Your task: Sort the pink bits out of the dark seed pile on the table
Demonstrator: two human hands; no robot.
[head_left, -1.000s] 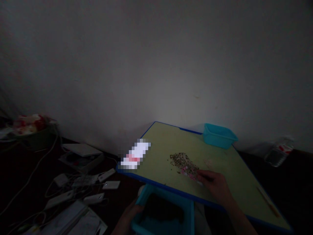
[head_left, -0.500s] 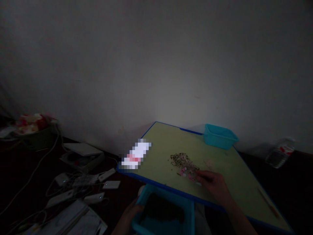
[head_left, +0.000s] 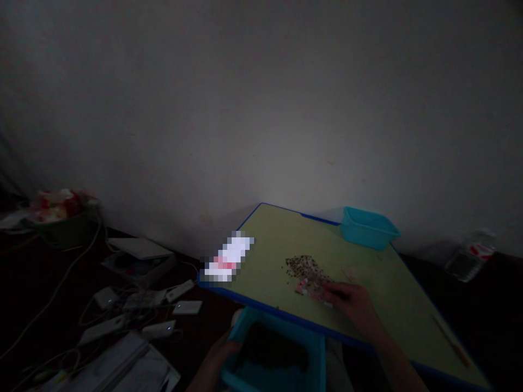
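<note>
My right hand (head_left: pixel 354 306) rests on the green, blue-edged table (head_left: pixel 379 283), fingers curled down onto small pink and white pieces (head_left: pixel 309 287) beside a heap of dark grains (head_left: pixel 301 265). Whether the fingers pinch a piece is hidden in the dim light. My left hand (head_left: pixel 216 356) grips the left rim of a teal tub (head_left: pixel 281 356) held below the table's near edge.
A second teal tub (head_left: pixel 369 227) stands at the table's far right corner. A thin stick (head_left: pixel 450 341) lies near the right edge. A blurred white patch (head_left: pixel 227 258) is at the left corner. Power strips, cables and boxes (head_left: pixel 134 305) litter the dark floor on the left. A plastic bottle (head_left: pixel 468 256) lies right.
My right hand has slid slightly left and away, pushing the pink pieces closer to the dark grains. The left hand and tub stay put.
</note>
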